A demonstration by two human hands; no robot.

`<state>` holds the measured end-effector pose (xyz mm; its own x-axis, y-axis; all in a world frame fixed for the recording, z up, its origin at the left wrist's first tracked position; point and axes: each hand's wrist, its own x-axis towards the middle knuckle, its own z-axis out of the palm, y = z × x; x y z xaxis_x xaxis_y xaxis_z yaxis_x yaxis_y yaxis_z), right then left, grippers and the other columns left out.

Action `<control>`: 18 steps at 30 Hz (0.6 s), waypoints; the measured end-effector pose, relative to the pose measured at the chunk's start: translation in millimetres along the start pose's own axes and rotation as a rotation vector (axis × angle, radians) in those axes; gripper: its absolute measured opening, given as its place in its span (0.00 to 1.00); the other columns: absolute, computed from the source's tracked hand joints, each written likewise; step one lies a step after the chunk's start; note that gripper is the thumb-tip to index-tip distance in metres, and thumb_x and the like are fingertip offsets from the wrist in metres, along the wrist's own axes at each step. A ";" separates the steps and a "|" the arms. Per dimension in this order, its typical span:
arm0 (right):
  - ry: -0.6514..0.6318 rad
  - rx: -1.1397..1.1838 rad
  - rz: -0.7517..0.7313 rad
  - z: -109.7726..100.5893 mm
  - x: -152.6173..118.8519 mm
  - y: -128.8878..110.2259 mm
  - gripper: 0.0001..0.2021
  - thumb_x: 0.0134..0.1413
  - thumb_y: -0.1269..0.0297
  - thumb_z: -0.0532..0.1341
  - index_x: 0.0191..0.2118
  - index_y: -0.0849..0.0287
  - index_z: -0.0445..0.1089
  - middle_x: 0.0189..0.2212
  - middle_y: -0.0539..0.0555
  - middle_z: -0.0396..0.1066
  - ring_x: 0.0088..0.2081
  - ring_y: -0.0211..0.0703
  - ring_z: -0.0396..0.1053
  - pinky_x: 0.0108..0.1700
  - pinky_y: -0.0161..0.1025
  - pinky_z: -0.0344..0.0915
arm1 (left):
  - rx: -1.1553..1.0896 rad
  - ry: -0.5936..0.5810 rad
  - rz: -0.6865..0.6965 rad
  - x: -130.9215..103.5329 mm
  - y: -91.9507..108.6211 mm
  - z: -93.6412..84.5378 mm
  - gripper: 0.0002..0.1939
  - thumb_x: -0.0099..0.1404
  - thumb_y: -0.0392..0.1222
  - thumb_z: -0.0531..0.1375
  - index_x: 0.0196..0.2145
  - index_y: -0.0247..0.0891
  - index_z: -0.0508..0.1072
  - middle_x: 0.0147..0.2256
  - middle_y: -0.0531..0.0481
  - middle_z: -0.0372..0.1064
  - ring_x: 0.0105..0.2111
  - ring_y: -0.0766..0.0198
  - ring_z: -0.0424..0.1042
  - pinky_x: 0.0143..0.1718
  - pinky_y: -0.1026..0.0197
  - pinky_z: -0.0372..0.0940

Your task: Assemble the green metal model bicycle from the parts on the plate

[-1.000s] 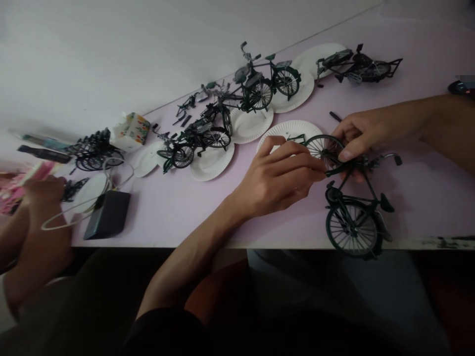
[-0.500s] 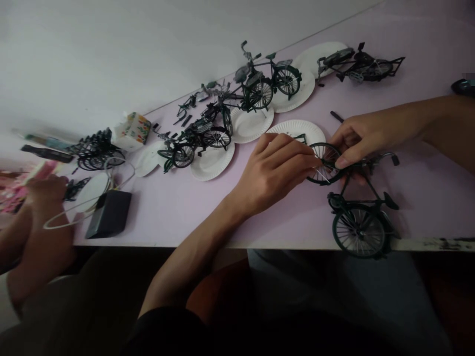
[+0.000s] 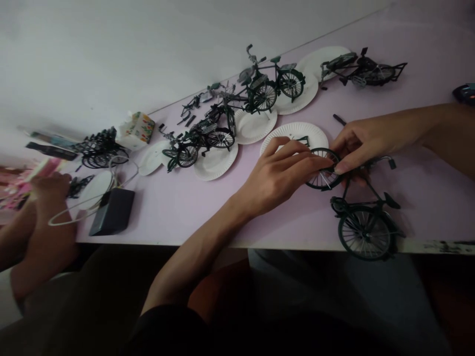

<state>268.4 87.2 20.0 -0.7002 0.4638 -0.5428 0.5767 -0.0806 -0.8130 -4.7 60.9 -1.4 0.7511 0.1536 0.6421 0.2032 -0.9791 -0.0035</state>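
Observation:
A dark green model bicycle is held on its side at the table's front edge, its rear wheel hanging over the edge. My right hand is closed around the bicycle near the front fork, thumb on top and some fingertips showing underneath. From the other side, my left hand reaches in with fingers pressed together at the hub of the spoked front wheel. Those fingertips cover the hub, and any small part between them is hidden. The handlebar sticks out to the right, below my right wrist.
Several model bicycles stand or lie across paper plates on the pink table. Just behind my left hand is another paper plate with a green part. At left are a black box, a white cable and another person's hand.
My left fingertips have shifted slightly right over the wheel's hub. The bicycle's rear wheel has tipped a little to the right. My right hand keeps its hold.

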 end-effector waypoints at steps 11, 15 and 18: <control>0.052 -0.044 -0.025 1.7 2.2 2.1 0.27 0.56 0.39 0.71 0.48 0.58 0.81 0.32 0.50 0.82 0.29 0.36 0.77 0.33 0.35 0.71 | -0.019 -0.036 -0.050 1.8 -2.8 -6.2 0.09 0.78 0.37 0.62 0.54 0.40 0.72 0.47 0.50 0.82 0.48 0.63 0.79 0.53 0.55 0.67; 0.053 -0.015 -0.032 0.7 0.4 3.7 0.26 0.57 0.39 0.70 0.48 0.59 0.81 0.33 0.51 0.82 0.32 0.40 0.80 0.36 0.38 0.74 | 0.159 -0.139 -0.263 -2.7 -19.4 -32.7 0.08 0.79 0.38 0.60 0.53 0.39 0.75 0.50 0.46 0.82 0.51 0.58 0.79 0.56 0.51 0.65; 0.053 -0.007 -0.026 -2.1 -1.5 6.1 0.24 0.58 0.41 0.70 0.47 0.58 0.81 0.36 0.53 0.83 0.35 0.42 0.81 0.39 0.40 0.75 | 0.174 -0.332 -0.266 -10.0 -34.8 -47.4 0.05 0.78 0.38 0.62 0.47 0.37 0.78 0.45 0.47 0.83 0.45 0.59 0.80 0.52 0.53 0.66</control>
<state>273.9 87.8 16.3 -0.6914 0.5121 -0.5096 0.5618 -0.0624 -0.8249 -49.0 87.1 28.6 0.8134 0.4587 0.3578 0.4973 -0.8674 -0.0184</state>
